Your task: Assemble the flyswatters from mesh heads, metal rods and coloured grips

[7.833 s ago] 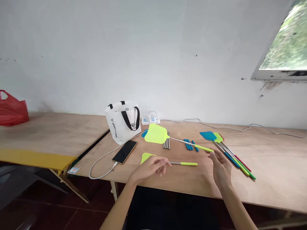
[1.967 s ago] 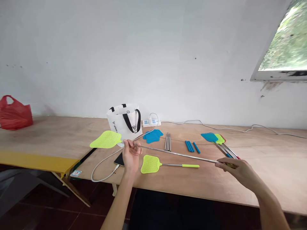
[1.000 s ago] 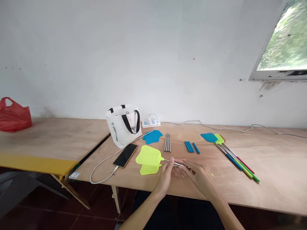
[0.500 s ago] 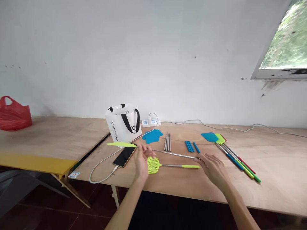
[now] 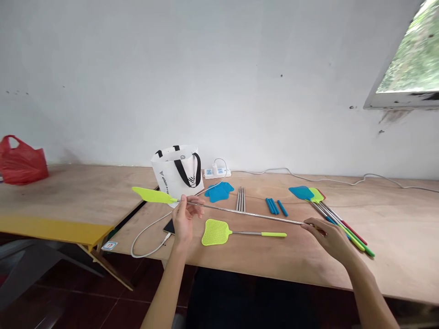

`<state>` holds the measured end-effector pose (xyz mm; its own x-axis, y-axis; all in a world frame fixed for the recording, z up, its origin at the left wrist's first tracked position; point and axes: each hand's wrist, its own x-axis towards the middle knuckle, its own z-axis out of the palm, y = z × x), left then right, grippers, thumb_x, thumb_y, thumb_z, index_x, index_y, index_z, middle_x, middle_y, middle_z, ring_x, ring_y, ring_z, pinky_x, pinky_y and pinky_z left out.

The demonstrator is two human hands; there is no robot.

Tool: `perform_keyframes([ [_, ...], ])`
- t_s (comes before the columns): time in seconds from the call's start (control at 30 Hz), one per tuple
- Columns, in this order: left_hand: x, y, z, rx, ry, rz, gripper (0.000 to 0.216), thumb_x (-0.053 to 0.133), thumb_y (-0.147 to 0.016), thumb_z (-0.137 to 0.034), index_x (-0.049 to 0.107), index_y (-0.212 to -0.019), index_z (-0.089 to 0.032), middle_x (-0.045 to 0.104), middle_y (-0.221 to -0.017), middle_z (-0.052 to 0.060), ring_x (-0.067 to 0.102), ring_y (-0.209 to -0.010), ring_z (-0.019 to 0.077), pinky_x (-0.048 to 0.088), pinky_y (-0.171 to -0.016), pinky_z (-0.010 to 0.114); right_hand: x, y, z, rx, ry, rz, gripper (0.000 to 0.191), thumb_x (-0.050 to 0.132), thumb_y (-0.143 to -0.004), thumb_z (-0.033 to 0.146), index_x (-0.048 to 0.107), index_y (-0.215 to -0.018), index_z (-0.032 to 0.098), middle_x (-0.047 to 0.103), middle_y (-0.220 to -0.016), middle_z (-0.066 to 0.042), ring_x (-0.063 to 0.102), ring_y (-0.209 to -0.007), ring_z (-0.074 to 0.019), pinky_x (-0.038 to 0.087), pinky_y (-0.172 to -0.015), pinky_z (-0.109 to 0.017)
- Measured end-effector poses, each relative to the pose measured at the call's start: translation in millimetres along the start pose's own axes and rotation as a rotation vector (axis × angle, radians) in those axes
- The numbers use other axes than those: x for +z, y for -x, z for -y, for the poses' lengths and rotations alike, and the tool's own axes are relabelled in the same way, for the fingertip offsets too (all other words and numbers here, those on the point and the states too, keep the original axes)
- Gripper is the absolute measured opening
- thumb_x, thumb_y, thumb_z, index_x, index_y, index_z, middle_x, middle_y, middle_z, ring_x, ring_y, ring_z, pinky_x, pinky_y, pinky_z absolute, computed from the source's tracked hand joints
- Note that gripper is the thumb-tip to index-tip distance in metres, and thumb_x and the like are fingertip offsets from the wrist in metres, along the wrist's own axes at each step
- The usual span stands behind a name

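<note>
A lime-green fly swatter (image 5: 152, 195) with a long, extended metal rod is held above the table between both hands. My left hand (image 5: 185, 219) pinches the rod just beside the swatter's head. At the far end, my right hand (image 5: 325, 235) closes round the handle end and mostly hides it. Below the rod a second lime-green fly swatter (image 5: 216, 232) lies flat, its rod short. Behind it are several metal rods (image 5: 241, 199), several blue handle tubes (image 5: 272, 206) and blue swatter heads (image 5: 219, 192). Finished-looking swatters (image 5: 331, 217) in several colours lie together at the right.
A white bag (image 5: 176, 176) with black handles stands at the back, beside a power strip (image 5: 217, 172). A charging cable (image 5: 137, 235) runs to a phone (image 5: 169, 226) partly behind my left hand. A red plastic bag (image 5: 22, 162) sits on the left table.
My hands have moved apart and the held swatter's rod now shows much longer between them. The swatter head has gone up and left, while the right hand has moved right.
</note>
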<state>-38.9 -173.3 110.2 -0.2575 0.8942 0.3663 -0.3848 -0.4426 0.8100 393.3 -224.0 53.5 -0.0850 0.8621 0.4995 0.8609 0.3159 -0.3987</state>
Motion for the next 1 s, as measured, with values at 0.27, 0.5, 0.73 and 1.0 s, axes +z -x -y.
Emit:
perform_keyframes([
  [0.27, 39, 34, 31, -0.111, -0.159, 0.170, 0.055, 0.054, -0.093, -0.063, 0.072, -0.080, -0.012, 0.078, -0.092, 0.017, 0.062, -0.050, 0.0125, 0.044, -0.045, 0.022, 33, -3, 45, -0.029, -0.085, -0.116, 0.044, 0.048, -0.097, 0.060, 0.076, -0.089, 0.027, 0.079, -0.093, -0.005, 0.074, -0.081, -0.0227, 0.054, -0.069, -0.029],
  [0.5, 81, 92, 58, -0.346, -0.164, 0.522, 0.061, 0.048, -0.097, -0.063, 0.074, -0.114, -0.011, 0.076, -0.111, 0.019, 0.071, -0.060, 0.0179, 0.049, -0.044, 0.023, 83, 3, 129, -0.158, -0.164, -0.109, 0.041, 0.040, -0.106, 0.044, 0.076, -0.100, 0.025, 0.077, -0.077, -0.002, 0.070, -0.062, -0.0141, 0.043, -0.056, -0.022],
  [0.73, 77, 93, 43, -0.364, -0.145, 0.581, 0.060, 0.047, -0.098, -0.062, 0.072, -0.124, -0.014, 0.077, -0.102, 0.015, 0.072, -0.065, 0.0200, 0.048, -0.044, 0.023, 67, 8, 137, -0.148, -0.125, -0.105, 0.040, 0.042, -0.105, 0.046, 0.076, -0.103, 0.025, 0.074, -0.068, -0.003, 0.066, -0.054, -0.0161, 0.041, -0.053, -0.024],
  [1.0, 79, 89, 69, -0.437, -0.068, 0.442, 0.067, 0.053, -0.089, -0.072, 0.074, -0.110, -0.012, 0.077, -0.096, 0.015, 0.069, -0.060, 0.0198, 0.049, -0.046, 0.026, 60, 3, 139, -0.114, -0.069, 0.020, 0.035, 0.042, -0.103, 0.047, 0.073, -0.105, 0.031, 0.077, -0.079, -0.001, 0.065, -0.054, -0.0163, 0.044, -0.053, -0.025],
])
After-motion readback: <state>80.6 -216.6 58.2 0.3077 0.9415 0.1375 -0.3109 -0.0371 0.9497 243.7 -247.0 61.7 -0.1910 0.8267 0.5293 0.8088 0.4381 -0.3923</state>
